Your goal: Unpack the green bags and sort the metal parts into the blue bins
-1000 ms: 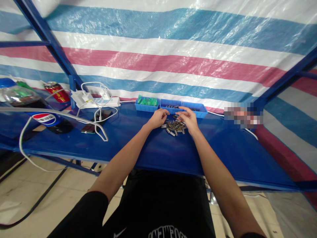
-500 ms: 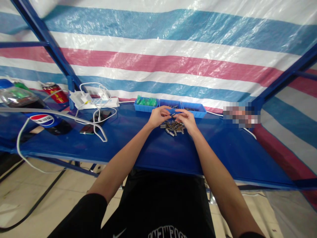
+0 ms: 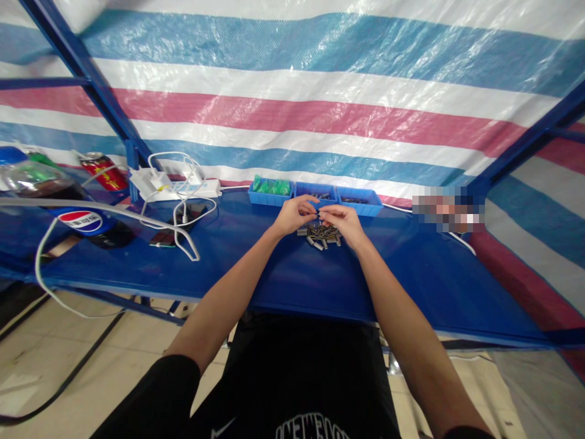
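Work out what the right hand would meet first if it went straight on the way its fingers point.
Probably the left hand, just opposite, perhaps with a small dark piece between the two; depth there is hard to judge.

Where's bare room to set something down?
Bare blue tabletop shows right of the right hand and between the pile of metal parts and the front edge. Crowded: left, around the bottle and power strip; behind the pile, by blue trays.
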The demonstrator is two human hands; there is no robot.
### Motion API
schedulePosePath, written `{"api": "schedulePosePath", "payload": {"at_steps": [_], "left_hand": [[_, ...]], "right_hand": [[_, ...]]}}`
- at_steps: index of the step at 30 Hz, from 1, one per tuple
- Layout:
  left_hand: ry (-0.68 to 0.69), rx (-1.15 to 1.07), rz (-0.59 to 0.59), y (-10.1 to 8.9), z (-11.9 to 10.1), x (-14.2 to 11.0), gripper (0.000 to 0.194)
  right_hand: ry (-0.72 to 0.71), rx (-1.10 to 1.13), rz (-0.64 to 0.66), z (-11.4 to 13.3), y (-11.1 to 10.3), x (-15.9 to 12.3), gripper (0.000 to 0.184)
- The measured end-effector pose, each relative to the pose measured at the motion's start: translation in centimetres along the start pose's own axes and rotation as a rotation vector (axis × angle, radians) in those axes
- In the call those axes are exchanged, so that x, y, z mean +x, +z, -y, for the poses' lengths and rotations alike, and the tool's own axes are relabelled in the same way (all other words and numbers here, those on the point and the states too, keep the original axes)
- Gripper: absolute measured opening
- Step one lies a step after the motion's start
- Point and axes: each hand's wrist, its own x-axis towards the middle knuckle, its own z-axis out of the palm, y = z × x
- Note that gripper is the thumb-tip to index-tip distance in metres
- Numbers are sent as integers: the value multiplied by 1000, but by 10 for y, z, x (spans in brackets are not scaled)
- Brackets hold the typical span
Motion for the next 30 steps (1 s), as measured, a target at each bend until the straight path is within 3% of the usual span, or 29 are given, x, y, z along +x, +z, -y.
{"api": "schedulePosePath", "payload": {"at_steps": [8, 12, 16, 19, 23, 30], "left_hand": [[42, 28, -9, 3, 1, 0, 43], [51, 167, -6, -3, 2, 1, 39], [32, 414, 125, -22, 4, -1, 25], [15, 488, 178, -32, 9, -3, 24], [-22, 514, 193, -33, 17, -4, 21], [20, 572, 234, -25, 20, -5, 18]], "right_hand": [[24, 11, -5, -2, 2, 0, 42], [19, -1, -41, -4, 0, 2, 39], [-37, -12, -258, -14, -12, 12, 35], [-118, -35, -400, -25, -28, 19, 46], [-97, -24, -442, -32, -42, 22, 58], [-34, -14, -406, -20, -33, 17, 43]]}}
